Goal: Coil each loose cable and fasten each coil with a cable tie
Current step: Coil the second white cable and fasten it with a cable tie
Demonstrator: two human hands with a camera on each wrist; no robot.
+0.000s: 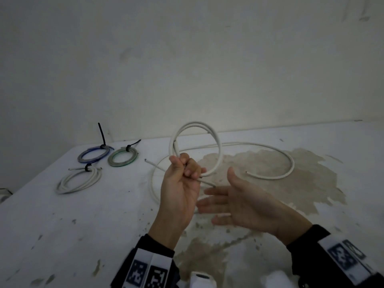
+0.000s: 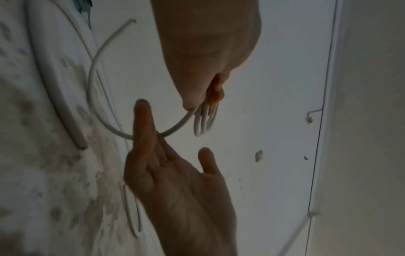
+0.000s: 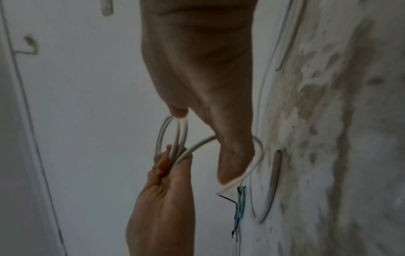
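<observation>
My left hand (image 1: 187, 167) grips a white cable coil (image 1: 196, 126) of about two loops, held upright above the table (image 1: 83, 225). In the left wrist view the loops (image 2: 205, 123) hang from the left hand's fingers (image 2: 215, 93). The cable's loose tail (image 1: 152, 183) curves down onto the table. My right hand (image 1: 218, 194) is open beside the left, palm up and fingers straight. The tail (image 3: 258, 152) passes by its fingertips (image 3: 228, 173). A thicker loose white cable (image 1: 289, 163) lies curved on the table behind.
Three coils fastened with black ties lie at the table's left: blue (image 1: 93, 155), green (image 1: 122, 157) and white (image 1: 79, 180). A brownish stain (image 1: 270, 183) covers the table's right half. The wall (image 1: 187, 59) stands right behind the table.
</observation>
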